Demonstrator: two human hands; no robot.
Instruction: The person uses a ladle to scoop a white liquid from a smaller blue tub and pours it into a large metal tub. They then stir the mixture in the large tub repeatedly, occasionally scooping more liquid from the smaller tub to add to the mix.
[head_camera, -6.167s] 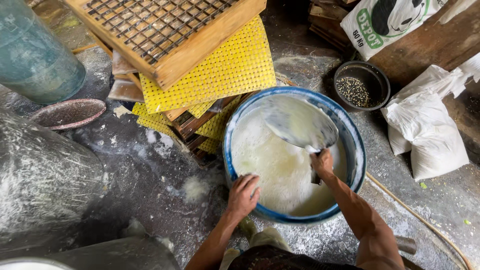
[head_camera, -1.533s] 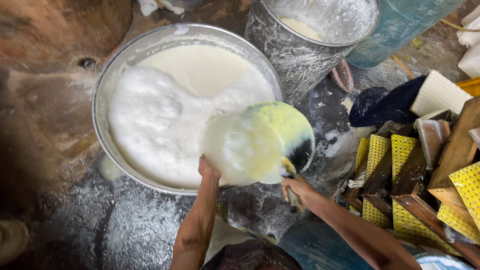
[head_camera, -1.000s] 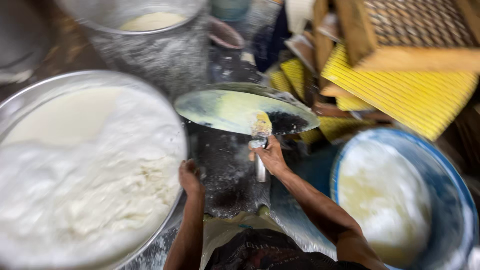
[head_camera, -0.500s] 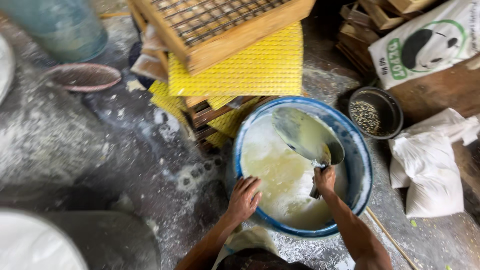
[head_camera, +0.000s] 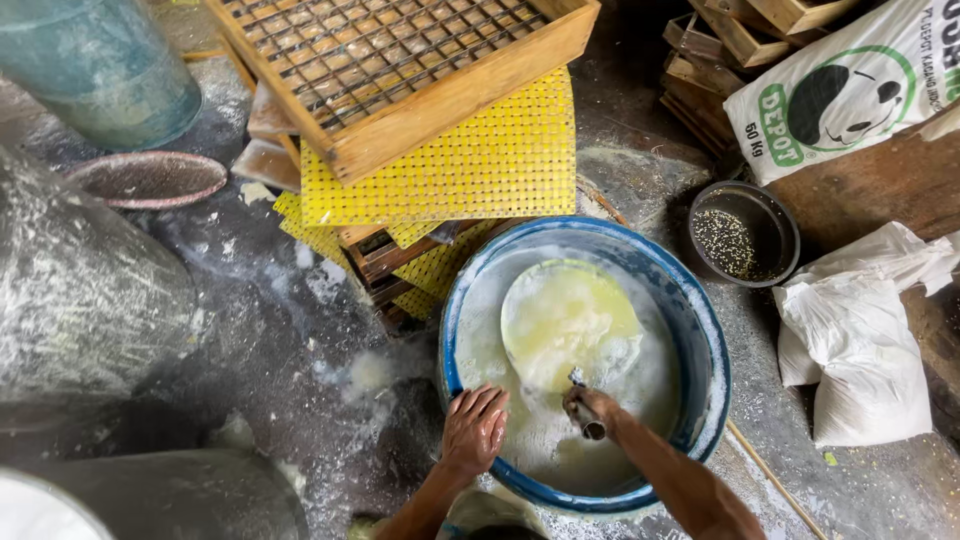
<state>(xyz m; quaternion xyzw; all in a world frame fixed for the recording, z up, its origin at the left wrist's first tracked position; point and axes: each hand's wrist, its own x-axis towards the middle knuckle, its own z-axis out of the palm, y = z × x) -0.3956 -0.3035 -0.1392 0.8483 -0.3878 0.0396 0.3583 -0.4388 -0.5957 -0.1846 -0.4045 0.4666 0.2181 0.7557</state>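
Note:
A round blue tub (head_camera: 706, 330) stands on the wet floor and holds a milky white liquid. My right hand (head_camera: 590, 408) grips the short handle of a yellow-green scoop pan (head_camera: 570, 322) that lies dipped in the liquid inside the tub. My left hand (head_camera: 474, 430) rests flat on the tub's near-left rim, fingers spread, holding nothing.
Wooden mesh frames (head_camera: 400, 70) and yellow perforated mats (head_camera: 470, 160) are stacked behind the tub. A small dark bowl of beans (head_camera: 742, 235), white sacks (head_camera: 860, 350), a printed sack (head_camera: 840, 85), a teal barrel (head_camera: 100, 65) and a large metal vessel (head_camera: 80, 290) stand around.
The view swung from the large metal basin of foamy liquid back to the blue tub. The scoop, emptied over the basin, now lies dipped in the tub, and my left hand is on its rim.

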